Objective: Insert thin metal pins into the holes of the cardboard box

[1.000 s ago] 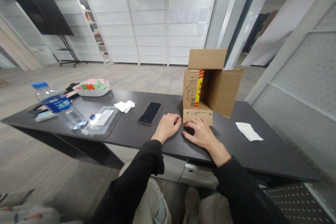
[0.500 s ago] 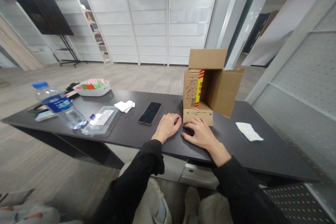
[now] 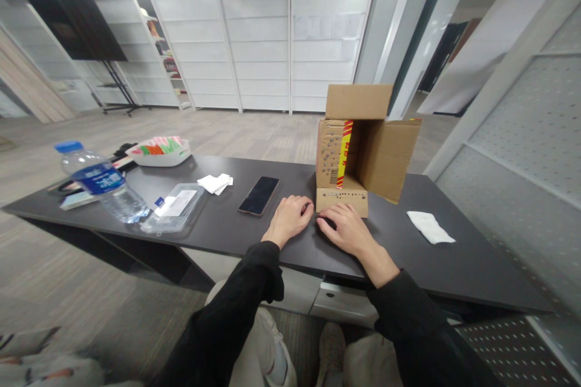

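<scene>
An open cardboard box lies on its side on the dark table, its lower flap flat on the top. My right hand rests just in front of that flap, fingers curled over a small dark object that is mostly hidden. My left hand lies beside it with the fingers curled loosely, holding nothing that I can see. A black phone lies face up to the left of my left hand.
A water bottle lies at the table's left end beside a clear plastic tray. Folded white tissues and a white bowl sit further back. Another tissue lies right of the box.
My right hand has closed a little further over the small dark object, which shows less now. The left hand and everything else stay put.
</scene>
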The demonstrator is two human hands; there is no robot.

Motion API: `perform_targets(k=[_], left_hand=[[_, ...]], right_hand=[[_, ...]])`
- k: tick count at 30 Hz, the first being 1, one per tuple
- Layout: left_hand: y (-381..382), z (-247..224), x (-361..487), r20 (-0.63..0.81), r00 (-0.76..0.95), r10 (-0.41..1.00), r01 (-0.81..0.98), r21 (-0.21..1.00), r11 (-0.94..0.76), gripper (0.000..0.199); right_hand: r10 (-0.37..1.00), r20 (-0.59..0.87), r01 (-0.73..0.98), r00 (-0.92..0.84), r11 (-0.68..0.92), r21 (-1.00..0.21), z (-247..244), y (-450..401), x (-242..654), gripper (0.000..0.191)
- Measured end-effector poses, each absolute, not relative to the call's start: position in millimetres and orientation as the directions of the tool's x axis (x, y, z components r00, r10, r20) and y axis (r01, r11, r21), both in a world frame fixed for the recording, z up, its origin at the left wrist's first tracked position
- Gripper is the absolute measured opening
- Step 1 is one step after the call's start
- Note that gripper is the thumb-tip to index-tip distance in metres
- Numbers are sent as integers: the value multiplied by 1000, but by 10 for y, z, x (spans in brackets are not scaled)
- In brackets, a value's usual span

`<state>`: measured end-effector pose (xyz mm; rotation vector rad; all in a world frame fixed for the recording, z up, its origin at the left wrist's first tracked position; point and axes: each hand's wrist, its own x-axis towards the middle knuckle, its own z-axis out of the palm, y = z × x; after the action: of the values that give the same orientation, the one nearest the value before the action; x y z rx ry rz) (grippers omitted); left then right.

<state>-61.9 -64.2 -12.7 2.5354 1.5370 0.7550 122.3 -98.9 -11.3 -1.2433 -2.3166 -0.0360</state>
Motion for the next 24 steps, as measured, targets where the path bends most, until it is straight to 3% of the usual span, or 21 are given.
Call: perform_targets(k=[6, 11, 18, 24], left_hand=[[-646, -121, -617, 366, 374, 852, 812, 314, -491, 24], [-644, -119, -616, 376, 378, 846, 808, 312, -499, 23], [-647, -119, -617, 360, 370, 856, 811, 323, -487, 24], [-641, -116, -617, 356, 371, 857, 814, 319, -485, 25]], right_hand=[[767, 479, 792, -427, 573, -210, -146, -944, 1252, 35], [781, 533, 756, -327, 554, -348, -227, -877, 1283, 35], [787, 617, 625, 5, 479, -617, -299, -762, 1337, 38], [778, 606, 586, 168, 416, -696, -258, -717, 1376, 41]])
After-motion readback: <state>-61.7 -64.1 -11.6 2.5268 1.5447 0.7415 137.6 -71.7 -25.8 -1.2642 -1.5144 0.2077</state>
